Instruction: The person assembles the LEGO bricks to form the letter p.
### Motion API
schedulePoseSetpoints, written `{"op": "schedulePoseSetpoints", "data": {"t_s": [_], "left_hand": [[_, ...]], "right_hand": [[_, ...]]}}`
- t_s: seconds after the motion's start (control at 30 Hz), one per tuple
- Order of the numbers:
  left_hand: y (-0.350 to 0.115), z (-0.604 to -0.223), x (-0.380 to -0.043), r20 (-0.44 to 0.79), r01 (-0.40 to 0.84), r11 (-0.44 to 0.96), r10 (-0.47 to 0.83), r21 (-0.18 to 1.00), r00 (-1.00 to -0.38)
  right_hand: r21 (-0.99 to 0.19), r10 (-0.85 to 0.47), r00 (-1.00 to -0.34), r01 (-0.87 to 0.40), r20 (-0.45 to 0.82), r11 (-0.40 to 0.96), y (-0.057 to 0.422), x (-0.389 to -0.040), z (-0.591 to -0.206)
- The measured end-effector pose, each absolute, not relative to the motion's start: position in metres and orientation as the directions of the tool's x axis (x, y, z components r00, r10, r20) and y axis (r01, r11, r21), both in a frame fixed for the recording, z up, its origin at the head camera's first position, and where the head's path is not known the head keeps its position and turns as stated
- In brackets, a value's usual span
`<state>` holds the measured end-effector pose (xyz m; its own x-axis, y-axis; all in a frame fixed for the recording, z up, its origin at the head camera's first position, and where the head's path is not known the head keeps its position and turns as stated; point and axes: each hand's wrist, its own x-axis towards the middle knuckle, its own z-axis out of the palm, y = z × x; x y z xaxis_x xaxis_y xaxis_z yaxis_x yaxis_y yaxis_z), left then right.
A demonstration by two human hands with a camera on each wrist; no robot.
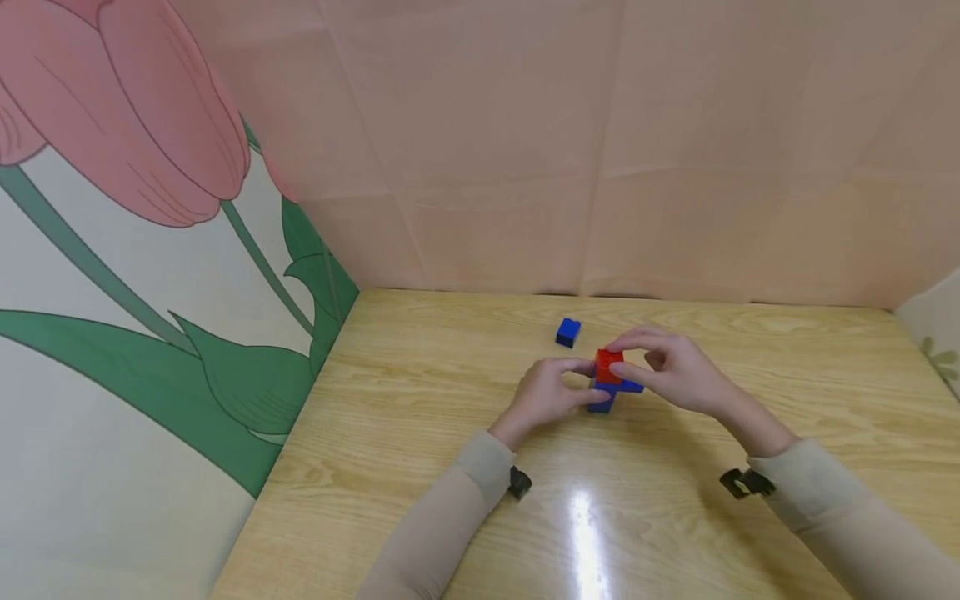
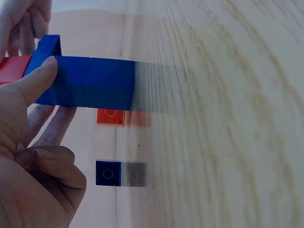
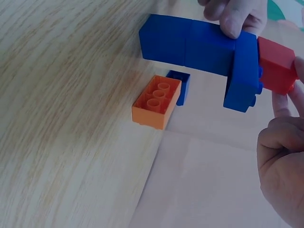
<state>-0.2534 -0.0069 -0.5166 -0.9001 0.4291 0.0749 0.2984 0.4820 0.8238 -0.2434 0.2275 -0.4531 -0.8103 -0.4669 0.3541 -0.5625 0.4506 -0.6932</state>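
A stack of blue toy building bricks (image 3: 209, 45) stands upright on the table, two blocks high, with a longer blue brick lying across its top and jutting out to the right. My left hand (image 1: 546, 392) pinches this stack near the crosswise brick, thumb on the near side. At the very top is a red brick (image 1: 609, 367), pinched between the thumb and fingers of my right hand (image 1: 678, 372). It sits against the studded face of the crosswise brick, whose free studs show in the right wrist view.
Beyond the stack, a loose blue brick (image 1: 568, 332) lies on the wooden table (image 1: 420, 400). An orange brick (image 3: 156, 102) lies with its hollow side showing, hidden behind the hands in the head view. A pink cloth wall (image 1: 525, 167) borders the table's far edge.
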Motion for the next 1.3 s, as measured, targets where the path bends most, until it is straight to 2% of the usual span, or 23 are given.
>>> {"op": "schedulePoseSetpoints", "data": {"t_s": [0.53, 0.87, 1.1, 1.3], "left_hand": [[-0.008, -0.517, -0.256, 0.074, 0.295, 0.481, 0.425, 0.826, -0.902], [-0.008, -0.517, -0.256, 0.068, 0.293, 0.482, 0.429, 0.826, -0.901], [-0.007, -0.518, -0.255, 0.051, 0.287, 0.503, 0.431, 0.816, -0.901], [-0.007, -0.518, -0.254, 0.052, 0.287, 0.501, 0.431, 0.817, -0.901]], "right_hand": [[-0.674, -0.477, -0.794, -0.588, 0.377, 0.447, 0.225, -0.246, -0.455], [-0.673, -0.439, -0.817, -0.564, 0.374, 0.478, 0.221, -0.24, -0.455], [-0.7, -0.436, -0.813, -0.566, 0.386, 0.436, 0.212, -0.225, -0.433], [-0.719, -0.431, -0.817, -0.557, 0.384, 0.416, 0.212, -0.223, -0.431]]}}
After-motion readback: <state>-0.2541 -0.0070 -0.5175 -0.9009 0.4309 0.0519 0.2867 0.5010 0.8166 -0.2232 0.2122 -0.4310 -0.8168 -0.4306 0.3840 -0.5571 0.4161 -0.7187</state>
